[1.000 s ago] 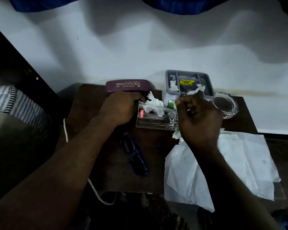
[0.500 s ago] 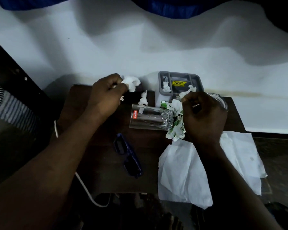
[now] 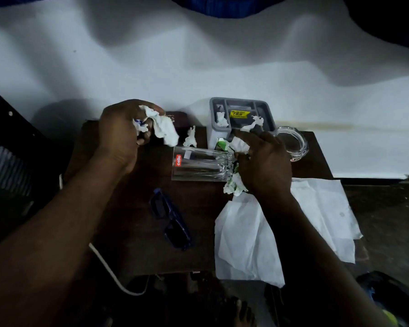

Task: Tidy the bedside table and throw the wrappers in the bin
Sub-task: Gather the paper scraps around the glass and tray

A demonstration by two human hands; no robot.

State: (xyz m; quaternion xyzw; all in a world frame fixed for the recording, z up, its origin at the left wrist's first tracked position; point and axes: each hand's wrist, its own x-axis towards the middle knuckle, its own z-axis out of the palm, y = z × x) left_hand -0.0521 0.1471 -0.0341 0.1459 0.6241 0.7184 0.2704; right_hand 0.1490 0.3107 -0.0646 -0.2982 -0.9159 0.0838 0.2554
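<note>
A crumpled white wrapper (image 3: pixel 164 128) is pinched in the left hand (image 3: pixel 121 135), over the back-left of the counter (image 3: pixel 198 244). The right hand (image 3: pixel 265 166) curls round green-and-white wrappers (image 3: pixel 234 185) at one end of a clear glass (image 3: pixel 198 166) lying on its side. One scrap (image 3: pixel 190 138) lies behind the glass, and more sit in the grey organiser (image 3: pixel 241 100). Blue spectacles (image 3: pixel 172 223) lie nearer.

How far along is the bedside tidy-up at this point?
Nothing looks finished; no bin shows. In hand: the left hand holds white wrappers, the right hand grips green wrappers. Left: a scrap on the table, scraps in the grey tray, the glass on its side, sunglasses and a white sheet.
</note>
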